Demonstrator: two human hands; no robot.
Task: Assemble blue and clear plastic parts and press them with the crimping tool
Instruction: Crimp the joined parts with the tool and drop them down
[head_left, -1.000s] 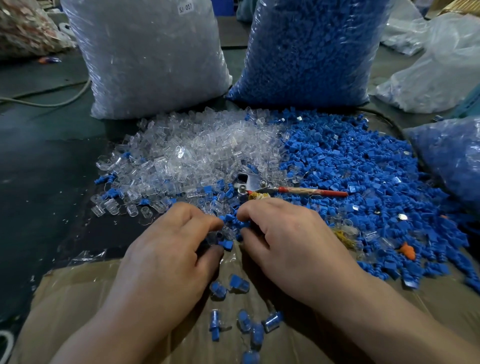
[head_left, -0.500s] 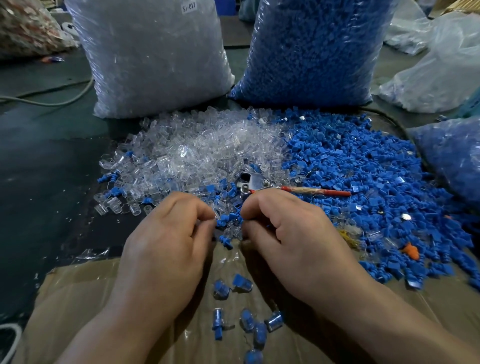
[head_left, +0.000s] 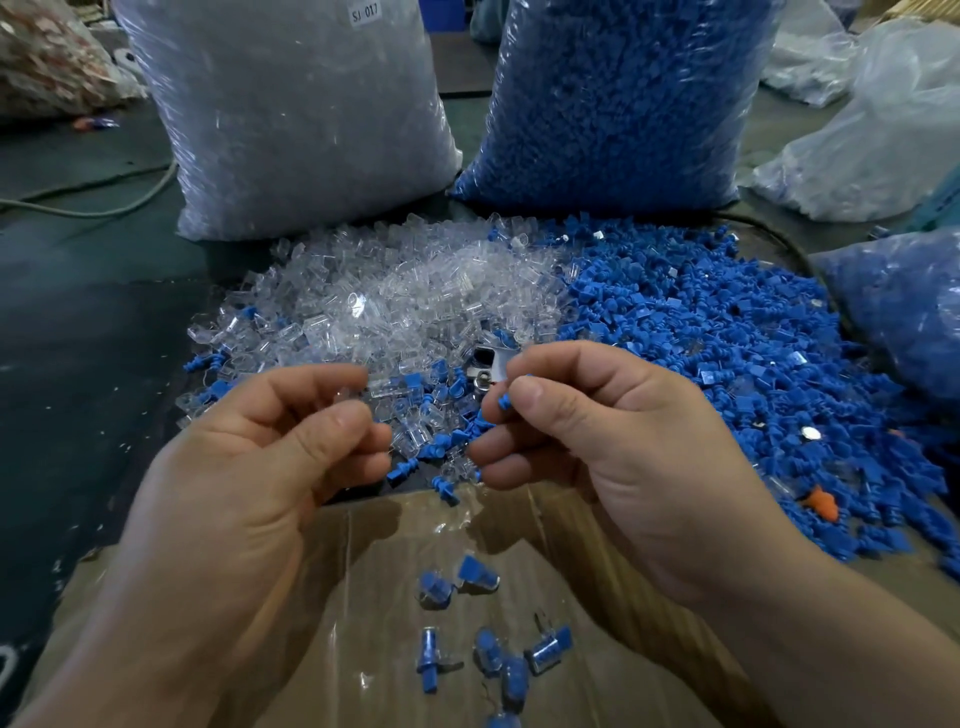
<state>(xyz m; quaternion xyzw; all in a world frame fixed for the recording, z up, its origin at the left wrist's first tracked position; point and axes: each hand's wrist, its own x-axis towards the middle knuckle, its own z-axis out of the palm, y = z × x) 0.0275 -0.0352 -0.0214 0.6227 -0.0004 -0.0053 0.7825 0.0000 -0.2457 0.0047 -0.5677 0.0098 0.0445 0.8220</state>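
My left hand (head_left: 270, 452) pinches a clear plastic part (head_left: 347, 396) between thumb and forefinger. My right hand (head_left: 597, 436) pinches a small blue part (head_left: 504, 401) the same way. Both hands hover a little apart above the near edge of the piles. A heap of clear parts (head_left: 395, 296) lies behind on the left, a heap of blue parts (head_left: 727, 332) on the right. The metal head of the crimping tool (head_left: 491, 364) shows between the hands; my right hand hides its handle. Several assembled blue-and-clear pieces (head_left: 483, 634) lie on the cardboard (head_left: 374, 675) below.
A big bag of clear parts (head_left: 296, 114) and a big bag of blue parts (head_left: 618, 98) stand behind the heaps. More plastic bags (head_left: 878, 130) sit at the right, another blue-filled bag (head_left: 904, 312) at the right edge. A dark mat (head_left: 88, 338) lies left; an orange piece (head_left: 823, 503) rests among blue parts.
Both hands have lifted off the pile and drawn apart, turning palms inward. The left now holds a clear part and the right a blue part.
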